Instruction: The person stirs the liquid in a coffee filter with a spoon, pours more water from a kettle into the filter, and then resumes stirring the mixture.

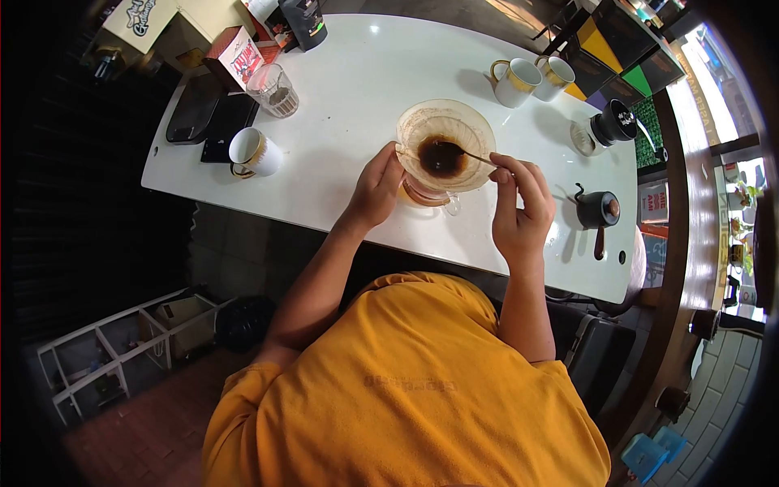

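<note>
Near the white tabletop's front edge [272, 207], my right hand [523, 203] grips a metal spoon [477, 157] slanting left into the cream paper cone [445, 120] my left hand [379, 189] holds.

single head-worn wide view, facing forward and down; orange shirt [406, 406] nearest, then hands [526, 209] over white table [349, 81].

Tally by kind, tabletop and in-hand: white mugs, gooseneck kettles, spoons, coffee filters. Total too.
White mugs: 3
Gooseneck kettle: 1
Spoon: 1
Coffee filter: 1
Total: 6
</note>
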